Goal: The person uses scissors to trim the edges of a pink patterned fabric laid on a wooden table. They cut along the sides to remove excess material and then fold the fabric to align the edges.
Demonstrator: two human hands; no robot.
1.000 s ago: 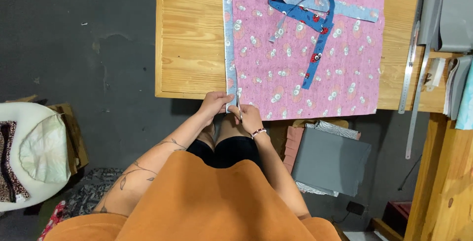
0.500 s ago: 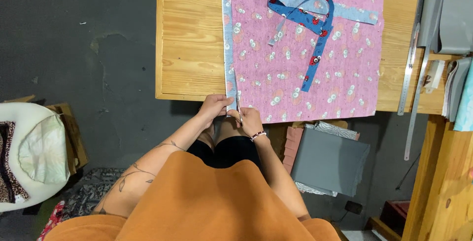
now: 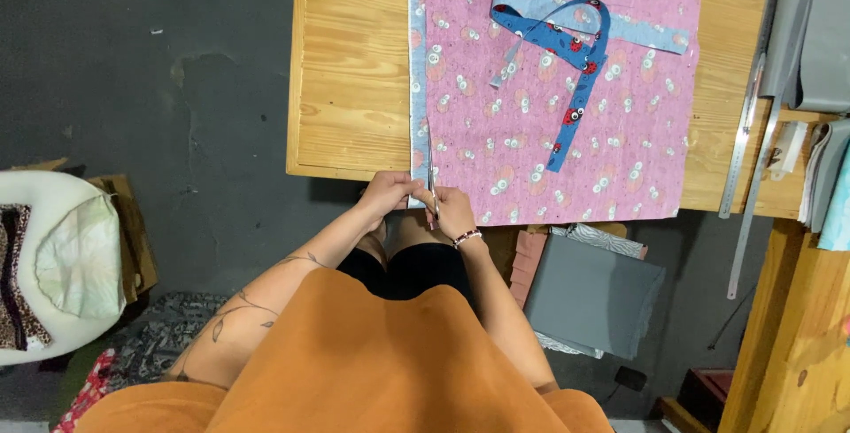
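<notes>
Left hand point(image 3: 390, 196) and right hand point(image 3: 453, 212) side by side, fingers curled

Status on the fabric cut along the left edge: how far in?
Done: little; the cut looks barely begun at the near edge of the pink fabric. In hand: right hand works scissors along the blue border strip, left hand holding the fabric's corner. Left: nearly the whole strip toward the far edge looks uncut. Blue ribbons lie untouched on top.
</notes>
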